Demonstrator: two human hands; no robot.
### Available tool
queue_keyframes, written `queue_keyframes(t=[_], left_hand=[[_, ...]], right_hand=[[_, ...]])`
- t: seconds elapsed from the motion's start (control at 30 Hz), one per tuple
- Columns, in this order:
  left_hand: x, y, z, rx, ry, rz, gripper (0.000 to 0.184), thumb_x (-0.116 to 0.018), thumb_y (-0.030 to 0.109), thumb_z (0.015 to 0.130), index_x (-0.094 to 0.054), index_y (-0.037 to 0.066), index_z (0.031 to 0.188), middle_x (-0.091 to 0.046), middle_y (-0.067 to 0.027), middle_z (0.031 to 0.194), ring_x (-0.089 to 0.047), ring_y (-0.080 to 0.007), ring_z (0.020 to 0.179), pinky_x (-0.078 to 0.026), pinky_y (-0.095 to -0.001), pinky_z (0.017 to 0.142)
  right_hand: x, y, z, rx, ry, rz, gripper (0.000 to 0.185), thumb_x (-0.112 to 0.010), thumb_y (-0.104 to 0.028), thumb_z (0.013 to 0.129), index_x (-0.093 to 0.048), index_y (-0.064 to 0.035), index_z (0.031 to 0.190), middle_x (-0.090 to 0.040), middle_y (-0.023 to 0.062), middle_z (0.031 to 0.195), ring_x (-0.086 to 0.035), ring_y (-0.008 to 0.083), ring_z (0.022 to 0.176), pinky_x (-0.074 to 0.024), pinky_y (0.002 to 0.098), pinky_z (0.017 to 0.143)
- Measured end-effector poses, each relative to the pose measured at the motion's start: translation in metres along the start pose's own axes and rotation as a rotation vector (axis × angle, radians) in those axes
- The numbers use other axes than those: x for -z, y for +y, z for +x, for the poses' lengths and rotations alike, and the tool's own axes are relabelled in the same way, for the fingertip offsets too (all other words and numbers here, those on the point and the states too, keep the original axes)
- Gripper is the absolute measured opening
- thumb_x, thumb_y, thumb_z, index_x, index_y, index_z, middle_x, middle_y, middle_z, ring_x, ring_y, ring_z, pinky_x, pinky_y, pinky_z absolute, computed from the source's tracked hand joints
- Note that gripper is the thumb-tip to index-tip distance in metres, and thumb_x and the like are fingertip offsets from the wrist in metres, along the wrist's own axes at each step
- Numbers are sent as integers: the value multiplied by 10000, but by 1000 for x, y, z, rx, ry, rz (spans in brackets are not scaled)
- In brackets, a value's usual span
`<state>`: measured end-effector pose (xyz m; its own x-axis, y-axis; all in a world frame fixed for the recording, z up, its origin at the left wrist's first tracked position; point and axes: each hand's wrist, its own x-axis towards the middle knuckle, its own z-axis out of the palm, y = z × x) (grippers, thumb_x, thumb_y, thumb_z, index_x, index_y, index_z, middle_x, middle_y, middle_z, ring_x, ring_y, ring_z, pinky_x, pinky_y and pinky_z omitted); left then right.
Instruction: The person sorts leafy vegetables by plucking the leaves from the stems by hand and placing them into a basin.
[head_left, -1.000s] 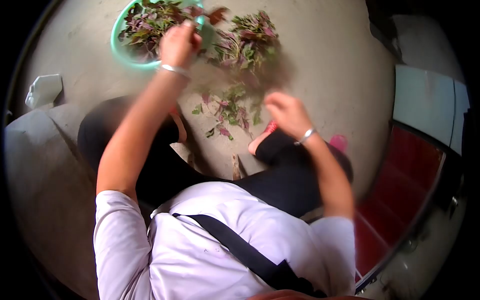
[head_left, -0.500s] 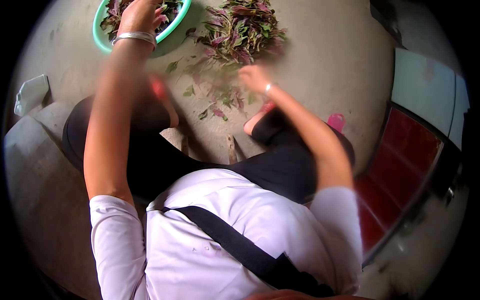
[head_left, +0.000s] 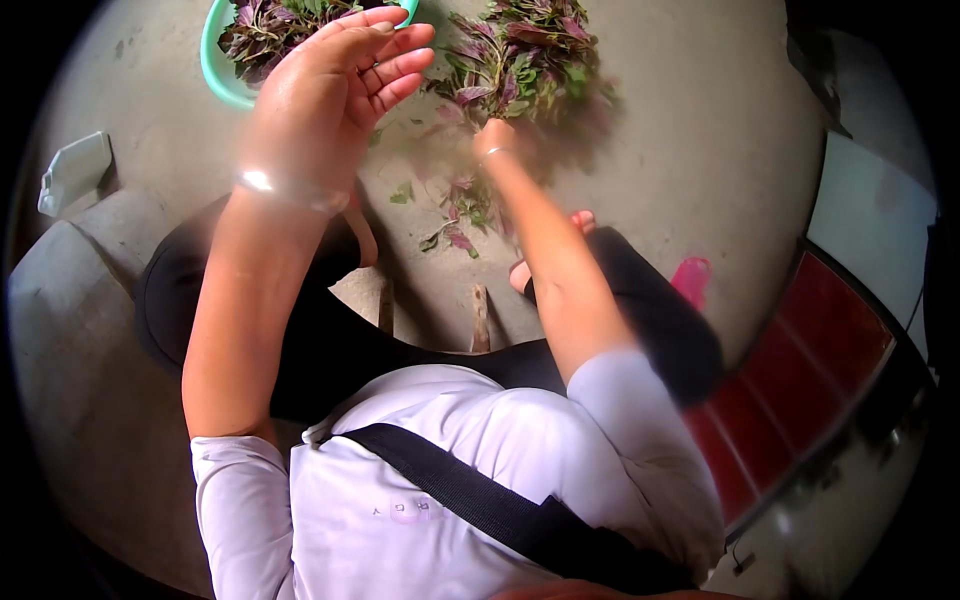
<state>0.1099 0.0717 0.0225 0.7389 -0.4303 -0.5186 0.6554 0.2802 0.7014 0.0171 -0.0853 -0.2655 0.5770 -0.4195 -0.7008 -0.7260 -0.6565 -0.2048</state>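
Note:
My left hand [head_left: 335,85] is raised close to the camera, fingers spread and nothing in them, partly covering a green-rimmed basin [head_left: 222,75]. Purple and green leaves [head_left: 262,38] fill the basin. My right hand [head_left: 495,138] is closed at the near edge of a pile of leafy stems [head_left: 520,60] on the floor, around the lower end of some stems. Loose leaves [head_left: 468,205] lie scattered on the floor between my feet.
A pale plastic container [head_left: 75,172] stands at the far left. Beyond my right knee lies a pink object [head_left: 691,281]. Red panels [head_left: 800,355] and a pale panel [head_left: 870,220] stand at the right. Wooden legs [head_left: 480,318] show below me.
My left hand has come back from over the basin, nearer the camera, and its fingers are spread. My right hand has moved to the pile and closed on stems there.

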Motion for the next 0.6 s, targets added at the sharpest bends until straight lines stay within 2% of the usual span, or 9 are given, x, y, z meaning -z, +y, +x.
queue_keyframes(t=[0.1, 0.13, 0.17, 0.23, 0.27, 0.4, 0.43, 0.57, 0.6], left_hand=[[-3, 2, -1, -27, 45, 22, 286, -443, 158, 885, -492, -35, 1091, -579, -157, 1028, -586, -192, 902, -471, -273, 808], [-7, 3, -2, -42, 94, 41, 280, -447, 153, 882, -494, -33, 1086, -581, -154, 1022, -587, -188, 893, -472, -270, 801], [-11, 5, -5, -59, 144, 57, 274, -450, 148, 878, -497, -30, 1080, -583, -152, 1017, -588, -185, 885, -473, -267, 795], [-7, 4, -5, -83, 128, 32, 247, -450, 125, 870, -500, -23, 1061, -594, -136, 981, -593, -171, 838, -481, -258, 756], [-5, 3, -4, -96, 115, 22, 234, -450, 114, 866, -502, -19, 1051, -599, -128, 962, -595, -165, 815, -485, -253, 737], [-6, -10, -2, -108, 125, 71, 184, -446, 65, 850, -502, 0, 1012, -610, -82, 865, -590, -135, 697, -480, -228, 628], [-7, -16, -2, -114, 138, 70, 180, -450, 52, 843, -505, 7, 1008, -606, -74, 843, -573, -123, 664, -473, -220, 623], [-16, -42, -6, -7, 53, 242, 151, -465, 27, 830, -524, 29, 969, -596, -49, 804, -521, -91, 595, -445, -204, 573], [-28, -45, -14, 57, 21, 310, 128, -478, 31, 830, -534, 32, 945, -598, -43, 800, -515, -84, 587, -429, -199, 553]], right_hand=[[8, 5, -2, 97, -33, 103, 162, -588, -137, 790, -621, -11, 886, -634, 139, 812, -633, 256, 773, -520, 353, 623], [38, -4, -29, 25, -194, 524, 140, -610, -144, 781, -627, -22, 847, -627, 70, 700, -624, 167, 603, -489, 289, 500], [50, 2, -33, 22, -345, 822, 125, -609, -144, 779, -625, -23, 806, -609, 27, 666, -571, 84, 497, -448, 234, 435], [73, 20, -40, 181, -305, 680, 114, -596, -132, 784, -617, -20, 792, -607, 31, 650, -557, 75, 487, -440, 214, 437], [82, 25, -46, 203, -185, 599, 117, -578, -123, 795, -610, -11, 801, -611, 33, 655, -553, 84, 484, -444, 212, 452], [151, 27, -114, 412, -74, 660, 137, -581, -108, 803, -600, 26, 817, -612, 52, 667, -529, 62, 504, -449, 201, 477], [162, 30, -131, 433, -72, 767, 131, -582, -101, 802, -598, 27, 828, -611, 52, 674, -530, 60, 513, -448, 200, 481], [193, 39, -197, 617, 60, 931, 126, -570, -86, 811, -595, 30, 854, -610, 42, 700, -526, 54, 523, -437, 191, 489], [203, 34, -219, 598, 131, 860, 124, -567, -87, 818, -595, 27, 857, -607, 35, 699, -523, 51, 525, -427, 184, 487]])
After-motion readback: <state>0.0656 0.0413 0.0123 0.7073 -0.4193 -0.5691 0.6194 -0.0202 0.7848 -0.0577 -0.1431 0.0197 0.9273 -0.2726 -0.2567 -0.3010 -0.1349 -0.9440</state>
